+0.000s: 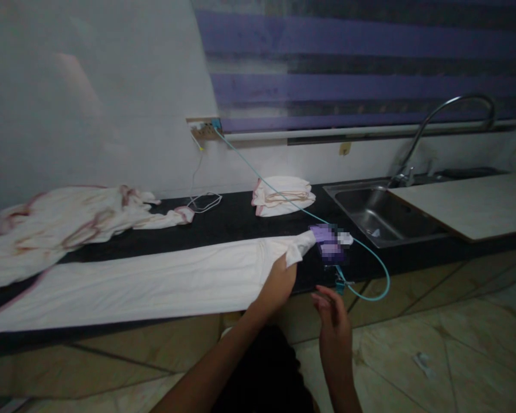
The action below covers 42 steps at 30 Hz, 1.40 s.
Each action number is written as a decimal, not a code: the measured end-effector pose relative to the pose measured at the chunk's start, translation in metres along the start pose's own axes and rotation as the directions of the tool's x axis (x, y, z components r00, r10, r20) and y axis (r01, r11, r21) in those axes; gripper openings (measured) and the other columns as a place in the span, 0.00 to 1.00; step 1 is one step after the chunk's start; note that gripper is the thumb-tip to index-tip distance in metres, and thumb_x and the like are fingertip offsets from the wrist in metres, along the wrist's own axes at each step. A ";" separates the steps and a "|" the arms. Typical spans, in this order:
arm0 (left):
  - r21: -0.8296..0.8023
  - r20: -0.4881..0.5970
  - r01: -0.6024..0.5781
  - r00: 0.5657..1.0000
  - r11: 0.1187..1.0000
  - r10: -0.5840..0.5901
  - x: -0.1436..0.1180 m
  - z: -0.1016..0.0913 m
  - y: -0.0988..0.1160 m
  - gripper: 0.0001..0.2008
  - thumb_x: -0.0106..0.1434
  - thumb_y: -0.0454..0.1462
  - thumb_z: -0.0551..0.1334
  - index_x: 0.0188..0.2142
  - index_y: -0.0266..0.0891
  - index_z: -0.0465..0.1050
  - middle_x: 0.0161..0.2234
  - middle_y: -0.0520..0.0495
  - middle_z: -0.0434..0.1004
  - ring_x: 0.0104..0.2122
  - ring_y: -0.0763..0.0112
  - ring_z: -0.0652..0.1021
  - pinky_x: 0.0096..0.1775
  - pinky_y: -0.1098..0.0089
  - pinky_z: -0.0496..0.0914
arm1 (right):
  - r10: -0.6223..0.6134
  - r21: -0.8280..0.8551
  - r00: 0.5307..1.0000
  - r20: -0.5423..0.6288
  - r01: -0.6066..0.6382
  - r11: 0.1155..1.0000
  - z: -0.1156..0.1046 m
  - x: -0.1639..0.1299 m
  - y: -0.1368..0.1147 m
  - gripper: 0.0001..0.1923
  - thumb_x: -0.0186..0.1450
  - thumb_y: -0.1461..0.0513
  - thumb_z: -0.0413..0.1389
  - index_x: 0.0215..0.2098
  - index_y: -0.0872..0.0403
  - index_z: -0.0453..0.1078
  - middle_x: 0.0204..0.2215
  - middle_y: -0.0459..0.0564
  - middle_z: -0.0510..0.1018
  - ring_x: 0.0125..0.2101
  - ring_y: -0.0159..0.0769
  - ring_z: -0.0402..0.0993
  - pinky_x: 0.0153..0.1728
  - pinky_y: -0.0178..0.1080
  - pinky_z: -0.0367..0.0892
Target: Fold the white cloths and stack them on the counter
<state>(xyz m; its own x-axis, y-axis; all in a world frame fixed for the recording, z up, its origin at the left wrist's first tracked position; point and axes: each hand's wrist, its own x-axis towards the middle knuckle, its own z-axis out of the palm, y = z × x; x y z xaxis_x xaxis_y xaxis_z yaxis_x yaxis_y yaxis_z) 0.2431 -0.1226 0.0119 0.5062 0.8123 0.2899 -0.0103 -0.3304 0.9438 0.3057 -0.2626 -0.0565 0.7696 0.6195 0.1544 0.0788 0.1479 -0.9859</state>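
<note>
The left hand (278,282) pinches the end of the long cloth (155,281) flat on the counter (241,221) — keeping it stretched — while the right hand (335,321) hovers open and empty just right of it, below the cable (370,287).

Dim, soft focus; edges blurred

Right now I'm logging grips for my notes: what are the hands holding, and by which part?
The left hand grips the long white cloth at its bunched right end. The right hand is open below the counter edge, holding nothing.
</note>
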 end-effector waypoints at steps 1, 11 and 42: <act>-0.151 -0.086 0.033 0.995 0.988 -0.047 0.004 0.002 0.005 0.25 0.72 0.48 0.56 0.61 0.38 0.75 0.57 0.39 0.80 0.65 0.53 0.72 0.70 0.49 0.60 | 0.001 0.016 1.000 0.018 -0.001 1.000 0.004 0.001 -0.003 0.21 0.71 0.48 0.54 0.53 0.52 0.74 0.47 0.58 0.83 0.48 0.47 0.81 0.48 0.47 0.75; -0.821 -0.329 -0.014 0.829 0.571 -0.452 0.014 0.012 0.048 0.41 0.72 0.59 0.43 0.74 0.36 0.52 0.70 0.39 0.64 0.66 0.61 0.71 0.65 0.64 0.69 | -0.032 0.038 0.999 0.040 0.031 0.999 0.066 0.034 -0.027 0.22 0.71 0.50 0.50 0.55 0.52 0.72 0.53 0.58 0.80 0.55 0.46 0.76 0.53 0.47 0.71; -0.802 -0.531 -0.315 0.765 0.508 -0.364 -0.080 -0.060 -0.006 0.37 0.70 0.54 0.53 0.74 0.40 0.56 0.71 0.39 0.61 0.72 0.48 0.60 0.71 0.49 0.59 | -0.140 -0.586 0.813 0.566 0.515 0.625 0.165 0.034 -0.062 0.31 0.75 0.57 0.47 0.74 0.60 0.56 0.73 0.63 0.58 0.73 0.60 0.46 0.69 0.61 0.50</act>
<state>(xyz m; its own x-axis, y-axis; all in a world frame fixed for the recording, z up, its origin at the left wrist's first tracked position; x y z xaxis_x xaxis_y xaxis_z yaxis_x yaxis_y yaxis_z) 0.1513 -0.1566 -0.0071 -0.0668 0.9971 -0.0374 -0.8561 -0.0380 0.5154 0.2224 -0.1230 0.0212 0.2560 0.9189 0.3002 0.8172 -0.0398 -0.5750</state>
